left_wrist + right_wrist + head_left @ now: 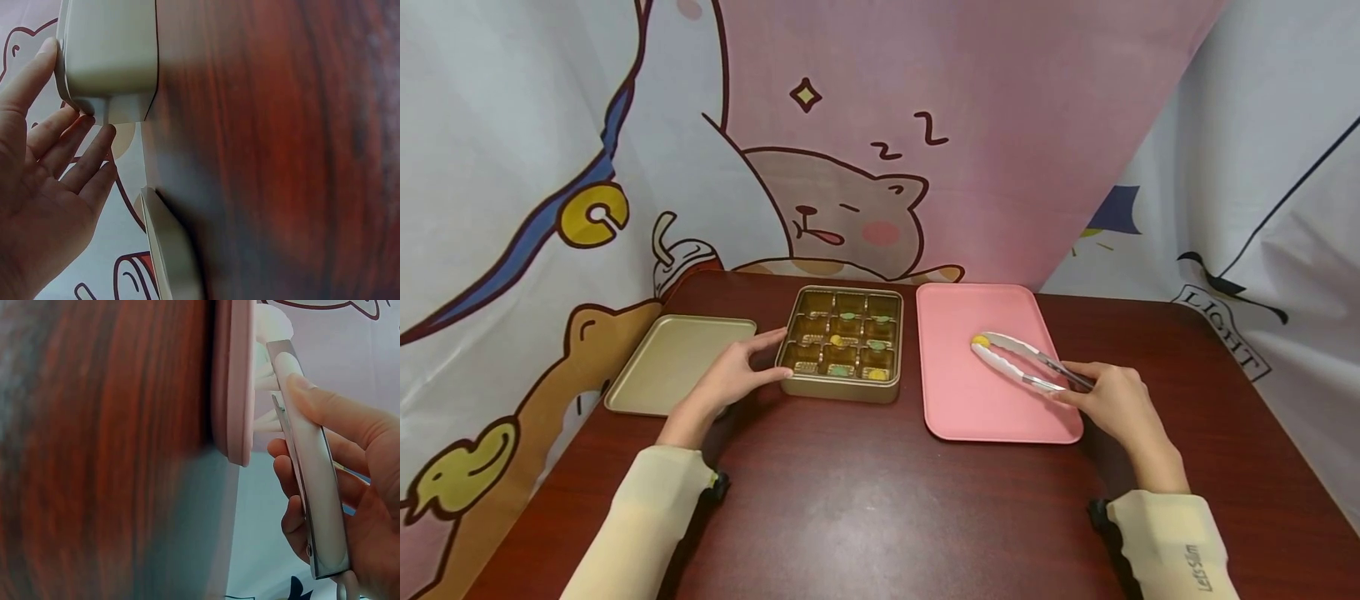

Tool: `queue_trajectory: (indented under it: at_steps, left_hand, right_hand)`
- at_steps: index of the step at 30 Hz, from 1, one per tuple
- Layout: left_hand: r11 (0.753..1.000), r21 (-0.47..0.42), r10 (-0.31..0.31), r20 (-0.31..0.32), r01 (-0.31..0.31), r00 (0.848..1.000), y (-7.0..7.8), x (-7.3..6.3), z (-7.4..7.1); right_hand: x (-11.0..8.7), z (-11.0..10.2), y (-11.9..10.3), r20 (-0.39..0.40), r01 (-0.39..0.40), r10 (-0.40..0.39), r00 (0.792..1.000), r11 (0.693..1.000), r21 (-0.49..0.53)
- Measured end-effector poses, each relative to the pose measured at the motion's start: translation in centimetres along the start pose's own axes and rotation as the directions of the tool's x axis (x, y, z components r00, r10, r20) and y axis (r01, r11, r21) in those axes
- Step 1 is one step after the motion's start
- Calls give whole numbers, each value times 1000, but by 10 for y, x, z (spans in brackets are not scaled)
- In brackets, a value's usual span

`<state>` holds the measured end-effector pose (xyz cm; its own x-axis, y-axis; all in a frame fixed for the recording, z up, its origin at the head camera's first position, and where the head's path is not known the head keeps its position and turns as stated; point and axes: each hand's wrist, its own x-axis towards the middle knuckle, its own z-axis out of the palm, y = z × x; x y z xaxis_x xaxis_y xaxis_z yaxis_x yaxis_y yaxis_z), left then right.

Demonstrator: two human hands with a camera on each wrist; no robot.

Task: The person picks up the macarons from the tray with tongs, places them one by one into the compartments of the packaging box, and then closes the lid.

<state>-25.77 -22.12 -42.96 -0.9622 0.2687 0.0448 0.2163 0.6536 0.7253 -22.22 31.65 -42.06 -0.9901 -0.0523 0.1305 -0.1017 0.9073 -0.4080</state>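
My right hand [1116, 404] holds a pair of tongs [1018, 364] with metal arms and white tips, thumb on one arm and fingers on the other. At the tongs' tips is a small yellow piece [981, 341], over the pink tray [955, 408]. My left hand [733, 372] rests against the left side of a gold square tin [842, 389], its thumb near the front corner and the other fingers fairly straight. The tin holds a gold divided insert, with small green pieces [839, 371] and yellow pieces [877, 374] in several compartments.
A flat gold lid [677, 367] lies left of the tin, partly behind my left hand and forearm. Everything stands on a dark red wooden table [857, 500]. Printed cloth [1000, 125] hangs along the back and sides.
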Motion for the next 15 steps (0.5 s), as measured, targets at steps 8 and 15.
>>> queue_trajectory:
  at_steps: [8, 15]
  left_hand:
    - [1000, -9, 1, 0, -1, 1000, -1, 0, 0]
    - [1000, -7, 7, -4, -7, 1000, -1, 0, 0]
  right_hand:
    - [0, -5, -3, -38, 35, -36, 999, 999, -3]
    - [-1, -8, -8, -73, 83, -82, 994, 996, 10]
